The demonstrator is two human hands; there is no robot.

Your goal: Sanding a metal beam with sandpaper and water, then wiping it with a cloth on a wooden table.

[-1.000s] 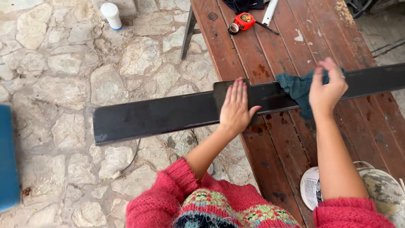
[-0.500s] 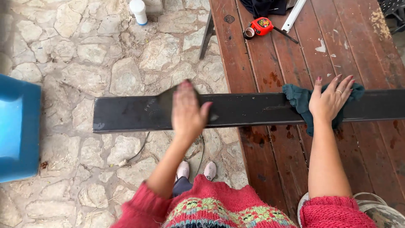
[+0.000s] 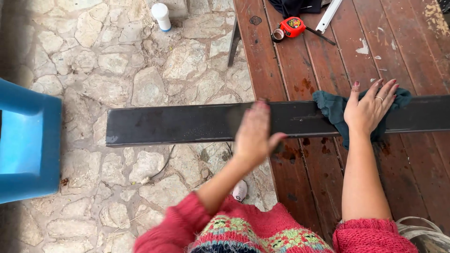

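A long black board lay across the brown wooden counter, with one end sticking far out over the stone floor; the right hand was spread flat and open, pressing a dark green rag down on the board, holding nothing tight; the left hand was blurry, flat and open on the middle of the board, just at the counter's edge, and it gripped nothing; it looked like the wiping step, with one hand steadying and one hand rubbing; a next wipe would need the rag to slide along the board while the other hand kept it from tipping, since so much of it hung in the air; the board's free end was near a blue plastic chair, so there was little room that way; behind the board, a red tape measure and a white strip sat well apart from the hands; a white can stood far off on the floor.
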